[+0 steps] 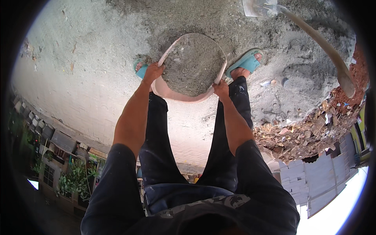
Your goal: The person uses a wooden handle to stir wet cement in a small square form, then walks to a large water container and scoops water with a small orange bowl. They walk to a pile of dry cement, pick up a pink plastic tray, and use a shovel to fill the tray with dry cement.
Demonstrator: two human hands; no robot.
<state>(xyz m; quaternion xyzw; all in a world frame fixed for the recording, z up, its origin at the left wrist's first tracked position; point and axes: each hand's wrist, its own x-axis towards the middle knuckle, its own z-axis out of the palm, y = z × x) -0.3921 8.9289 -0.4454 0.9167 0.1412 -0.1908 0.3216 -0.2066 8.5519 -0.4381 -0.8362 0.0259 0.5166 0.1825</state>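
A round sieve (184, 96) with a pale pinkish rim is held between my feet, low over the sandy ground. Grey, gritty sand (192, 64) shows inside its hoop; whether it lies on the mesh or is seen through it, I cannot tell. My left hand (154, 72) is closed on the left side of the rim. On the right side, a little nearer to me, my right hand (221, 89) grips the same rim. Both arms reach down, and neither hand holds anything else.
Grey sand (219, 17) spreads beyond the sieve. A shovel (319, 39) lies at the far right, its blade at the top. Rubble and dry leaves (305, 139) are heaped on the right beside reddish soil (357, 74). My teal sandals (247, 62) flank the sieve. Potted plants (76, 178) stand at left.
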